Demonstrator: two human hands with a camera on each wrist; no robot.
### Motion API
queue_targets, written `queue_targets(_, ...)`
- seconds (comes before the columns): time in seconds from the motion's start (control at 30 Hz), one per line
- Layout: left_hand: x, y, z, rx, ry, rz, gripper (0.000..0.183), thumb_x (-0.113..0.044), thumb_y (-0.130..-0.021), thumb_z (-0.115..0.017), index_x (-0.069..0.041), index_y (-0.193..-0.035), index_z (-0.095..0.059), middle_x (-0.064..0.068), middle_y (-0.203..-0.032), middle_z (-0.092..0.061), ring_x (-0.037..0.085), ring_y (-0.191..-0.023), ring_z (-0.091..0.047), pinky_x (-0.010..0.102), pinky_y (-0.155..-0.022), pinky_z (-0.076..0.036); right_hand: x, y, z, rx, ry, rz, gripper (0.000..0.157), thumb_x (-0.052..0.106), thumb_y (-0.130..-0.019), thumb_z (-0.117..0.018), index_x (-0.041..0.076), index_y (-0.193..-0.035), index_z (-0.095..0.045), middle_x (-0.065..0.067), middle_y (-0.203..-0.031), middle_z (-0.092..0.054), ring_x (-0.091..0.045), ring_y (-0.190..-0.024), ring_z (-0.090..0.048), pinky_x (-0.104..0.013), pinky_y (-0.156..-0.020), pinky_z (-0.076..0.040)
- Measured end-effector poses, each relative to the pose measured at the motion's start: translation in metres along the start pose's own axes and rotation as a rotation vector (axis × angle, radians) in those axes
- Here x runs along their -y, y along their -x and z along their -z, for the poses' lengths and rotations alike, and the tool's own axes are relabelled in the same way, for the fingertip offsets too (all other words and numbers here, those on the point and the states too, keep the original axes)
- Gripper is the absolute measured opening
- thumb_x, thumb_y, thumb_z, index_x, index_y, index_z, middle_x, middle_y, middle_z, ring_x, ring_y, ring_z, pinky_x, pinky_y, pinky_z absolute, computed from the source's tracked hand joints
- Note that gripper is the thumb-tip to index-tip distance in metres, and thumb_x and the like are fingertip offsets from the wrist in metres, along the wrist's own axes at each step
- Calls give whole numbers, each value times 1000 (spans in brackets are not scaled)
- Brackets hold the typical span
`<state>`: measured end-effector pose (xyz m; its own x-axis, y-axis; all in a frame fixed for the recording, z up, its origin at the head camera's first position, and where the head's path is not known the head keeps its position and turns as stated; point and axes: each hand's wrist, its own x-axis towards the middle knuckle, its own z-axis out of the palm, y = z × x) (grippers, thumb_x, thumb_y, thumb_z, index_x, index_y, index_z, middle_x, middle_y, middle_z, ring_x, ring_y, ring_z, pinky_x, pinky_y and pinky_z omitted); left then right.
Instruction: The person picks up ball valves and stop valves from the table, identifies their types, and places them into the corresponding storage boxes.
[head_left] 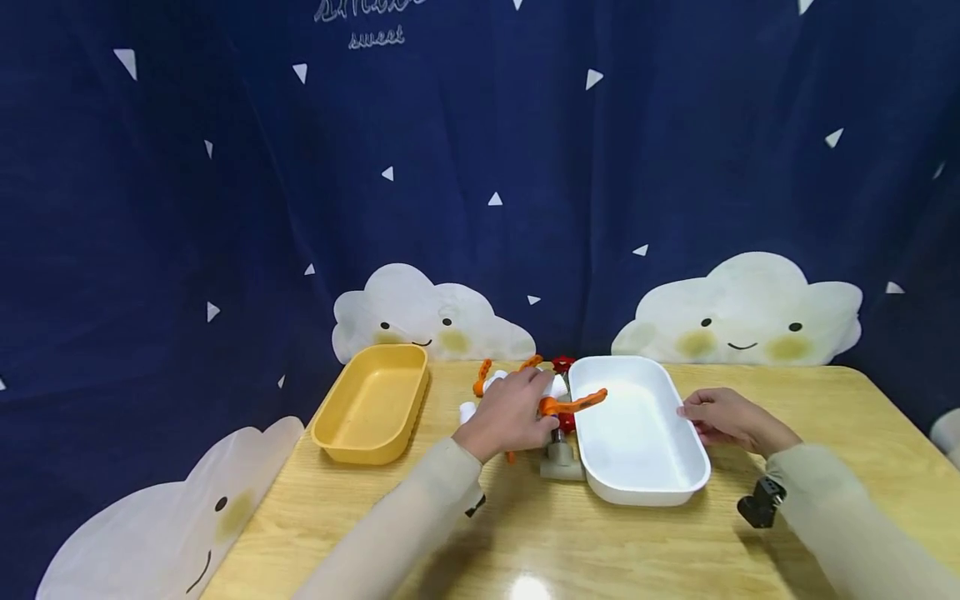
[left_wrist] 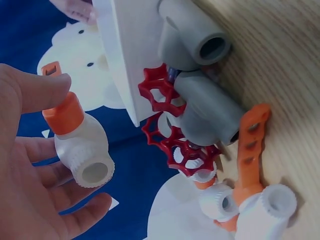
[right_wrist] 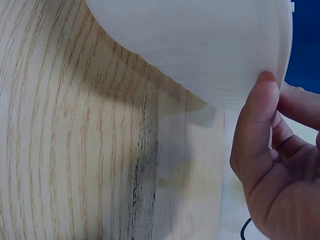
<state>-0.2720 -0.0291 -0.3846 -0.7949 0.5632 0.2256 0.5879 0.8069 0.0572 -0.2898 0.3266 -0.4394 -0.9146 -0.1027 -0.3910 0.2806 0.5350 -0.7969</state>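
Note:
My left hand (head_left: 506,417) holds a white plastic ball valve (left_wrist: 82,142) with an orange lever handle (head_left: 573,404). In the left wrist view the thumb lies on the orange part, with the fingers around the white body. The lever points right, over the left rim of a white tray (head_left: 637,433). On the tray's right side, my right hand (head_left: 727,419) pinches the rim between thumb and fingers. Beneath and beside the left hand lie more white valves (left_wrist: 267,215) with orange levers, and grey valves (left_wrist: 207,107) with red handwheels (left_wrist: 162,90).
A yellow tray (head_left: 371,408) stands on the wooden table (head_left: 600,550), left of the pile of valves. The grey valves lie close along the white tray's left wall. Behind the table hangs a dark blue curtain (head_left: 465,108) with clouds and triangles.

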Motion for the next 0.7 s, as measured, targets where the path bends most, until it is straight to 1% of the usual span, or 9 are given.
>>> queue_targets(0.07, -1, -1, 2, 3, -4, 4, 59, -38, -87, -64, -15, -140, -51, 2, -127, -62, 19, -98, -63, 40, -81, -54, 1, 0, 0, 1, -3, 0, 30, 22, -102, -54, -5, -116, -54, -2, -83, -59, -10, -68, -58, -26, -64, -56)
queue_targets(0.13, -1, -1, 3, 12, -8, 6, 58, -39, -88, -64, -16, -139, -52, 2, -130, -61, 20, -102, -63, 40, -83, -54, 2, 1, 0, 0, -3, -4, 30, 22, -102, -54, -5, -116, -54, -2, -83, -59, -10, -68, -58, -26, -64, -57)
queue_targets(0.27, -1, -1, 1, 28, -15, -1, 57, -40, -88, -64, -17, -138, -52, 2, -134, -60, 21, -107, -62, 38, -83, -55, 3, 2, -2, -1, 6, -13, 30, 22, -102, -54, -5, -116, -54, -2, -83, -59, -10, -68, -58, -27, -65, -57)
queue_targets(0.47, 0, -1, -3, 31, -17, 3, 55, -40, -89, -64, -17, -138, -51, 1, -131, -61, 20, -102, -62, 36, -77, -54, 3, 0, -2, -7, 20, -13, 34, 23, -102, -54, -6, -119, -53, -2, -84, -59, -11, -70, -58, -26, -64, -56)
queue_targets(0.57, -1, -5, -3, 47, -10, 2, 55, -41, -90, -62, -17, -138, -50, 0, -132, -60, 19, -105, -62, 37, -84, -55, 3, -1, -1, -9, 29, -11, 33, 23, -102, -54, -6, -118, -53, -2, -83, -59, -10, -69, -58, -26, -64, -56)
queue_targets(0.7, -5, -10, 1, 75, 2, -5, 55, -41, -92, -61, -17, -140, -49, 0, -137, -57, 18, -115, -60, 37, -95, -53, 3, -1, -1, -8, 26, -9, 32, 22, -102, -54, -6, -118, -53, -2, -82, -59, -10, -69, -58, -27, -64, -57)
